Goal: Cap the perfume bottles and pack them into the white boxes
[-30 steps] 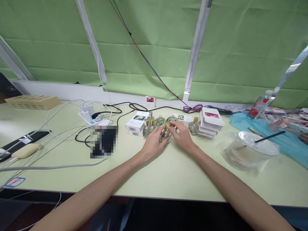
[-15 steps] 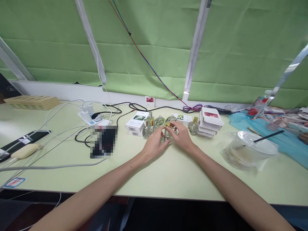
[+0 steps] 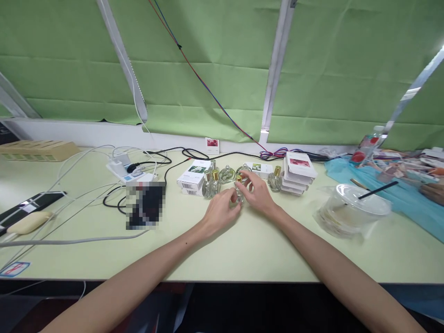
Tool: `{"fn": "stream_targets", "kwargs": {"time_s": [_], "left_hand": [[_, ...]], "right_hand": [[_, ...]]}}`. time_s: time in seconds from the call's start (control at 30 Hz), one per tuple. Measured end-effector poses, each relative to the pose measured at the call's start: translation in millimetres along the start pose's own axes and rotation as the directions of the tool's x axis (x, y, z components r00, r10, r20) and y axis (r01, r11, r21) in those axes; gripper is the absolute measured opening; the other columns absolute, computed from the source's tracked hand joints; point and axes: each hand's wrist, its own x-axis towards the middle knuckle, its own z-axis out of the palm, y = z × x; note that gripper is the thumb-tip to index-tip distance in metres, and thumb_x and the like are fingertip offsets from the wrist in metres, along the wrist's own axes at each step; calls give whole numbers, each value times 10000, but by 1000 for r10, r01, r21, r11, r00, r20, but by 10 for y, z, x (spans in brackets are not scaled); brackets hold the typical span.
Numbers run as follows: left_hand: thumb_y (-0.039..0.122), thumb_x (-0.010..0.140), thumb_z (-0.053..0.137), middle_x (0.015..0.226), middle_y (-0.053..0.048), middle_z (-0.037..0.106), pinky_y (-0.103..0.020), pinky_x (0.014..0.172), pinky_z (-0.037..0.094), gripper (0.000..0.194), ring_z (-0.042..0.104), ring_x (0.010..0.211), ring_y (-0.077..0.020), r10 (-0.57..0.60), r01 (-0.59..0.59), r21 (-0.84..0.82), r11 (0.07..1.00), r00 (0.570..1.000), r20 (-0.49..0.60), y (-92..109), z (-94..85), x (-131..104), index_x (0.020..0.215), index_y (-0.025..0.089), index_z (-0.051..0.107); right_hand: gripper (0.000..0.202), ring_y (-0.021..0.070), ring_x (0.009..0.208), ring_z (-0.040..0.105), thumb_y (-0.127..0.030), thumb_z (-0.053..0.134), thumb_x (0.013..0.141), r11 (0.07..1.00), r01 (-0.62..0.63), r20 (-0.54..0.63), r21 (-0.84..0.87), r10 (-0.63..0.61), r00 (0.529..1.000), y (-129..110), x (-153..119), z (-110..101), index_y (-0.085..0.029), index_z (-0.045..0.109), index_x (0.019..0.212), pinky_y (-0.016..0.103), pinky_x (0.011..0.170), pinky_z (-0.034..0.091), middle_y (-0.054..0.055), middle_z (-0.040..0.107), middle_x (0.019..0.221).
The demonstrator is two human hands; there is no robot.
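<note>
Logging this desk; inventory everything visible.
Glass bottles: about seven, clear, centre
Cardboard boxes: several, white, centre
Lidded plastic tub: one, clear, right
Plastic sheet: one, blue, right
Plastic bottle: one, clear, right
Clutter: uncounted, mixed, right
Power strip: one, white, left
Cables: many, mixed, mostly left
Pixelated object: one, dark, left
Flat slab: one, black, left
Rounded case: one, cream, left
Long carton: one, tan, left
Blinds: several, green, behind
Table: one, pale, beneath
Left hand, right hand: two, centre
</note>
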Motion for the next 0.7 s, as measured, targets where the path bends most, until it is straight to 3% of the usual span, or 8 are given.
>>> {"fn": "stream_targets", "kwargs": {"time_s": [0.1,0.23,0.4,0.7], "left_hand": [[284,868,591,739,-19,613,-305,606,343,238,534,650,-165,-11,11,33,999,1000,-4,-16,18,12,670,210,481],[338,872,613,667,-7,561,-300,593,320,370,505,619,-162,-58,59,71,996,998,-18,-36,32,29,593,211,407],[339,867,611,662,-11,560,-307,585,327,372,506,609,-167,-81,82,82,993,996,-27,-13,19,29,584,215,403],[298,857,592,637,-14,570,-310,599,321,365,539,616,-187,-153,160,127,979,986,-64,-31,-9,49,574,221,374]], "right_hand": [[339,212,914,665,-368,403,1040,997,-61,-96,-42,57,994,68,36,-34,-181,612,1230,356,868,530,118,704,1166],[296,239,983,661,-266,398,1010,977,-132,-156,-165,107,982,261,69,-107,-165,642,1145,368,924,499,133,705,1155],[258,238,878,664,-190,466,942,933,-214,-25,-290,216,976,401,56,-150,-150,661,1105,360,868,488,124,716,1061],[358,223,798,630,-269,621,879,888,-260,94,-380,317,944,398,26,-101,-152,630,1217,356,814,492,117,695,1059]]}}
